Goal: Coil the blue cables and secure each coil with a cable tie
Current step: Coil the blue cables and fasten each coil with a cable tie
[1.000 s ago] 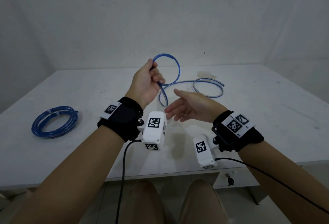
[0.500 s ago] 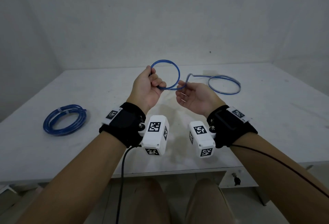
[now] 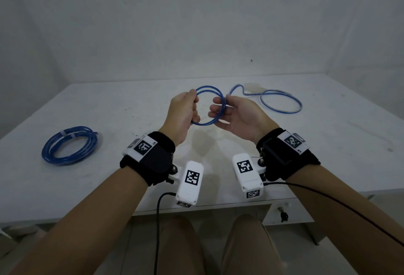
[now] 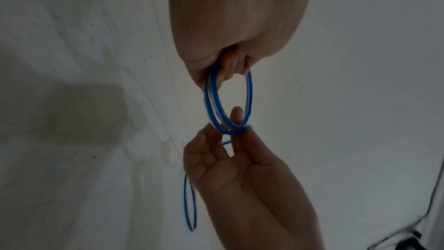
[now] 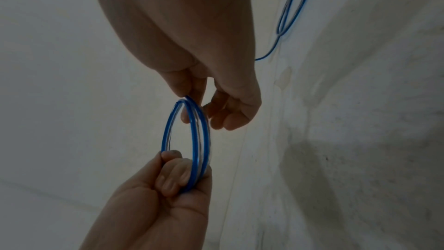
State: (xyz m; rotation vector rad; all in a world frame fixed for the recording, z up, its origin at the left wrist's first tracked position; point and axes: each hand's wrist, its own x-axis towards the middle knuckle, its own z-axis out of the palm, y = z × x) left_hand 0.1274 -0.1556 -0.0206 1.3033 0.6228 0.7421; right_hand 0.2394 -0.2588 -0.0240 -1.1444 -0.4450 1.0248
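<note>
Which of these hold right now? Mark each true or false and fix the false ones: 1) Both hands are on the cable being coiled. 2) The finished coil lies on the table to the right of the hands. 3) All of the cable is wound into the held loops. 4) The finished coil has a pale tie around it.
1) True: the left hand grips the held loops and the right hand holds their other side.
2) False: the finished coil lies on the table to the left of the hands.
3) False: a loose tail trails on the table beyond the right hand.
4) True: a pale tie wraps it.
</note>
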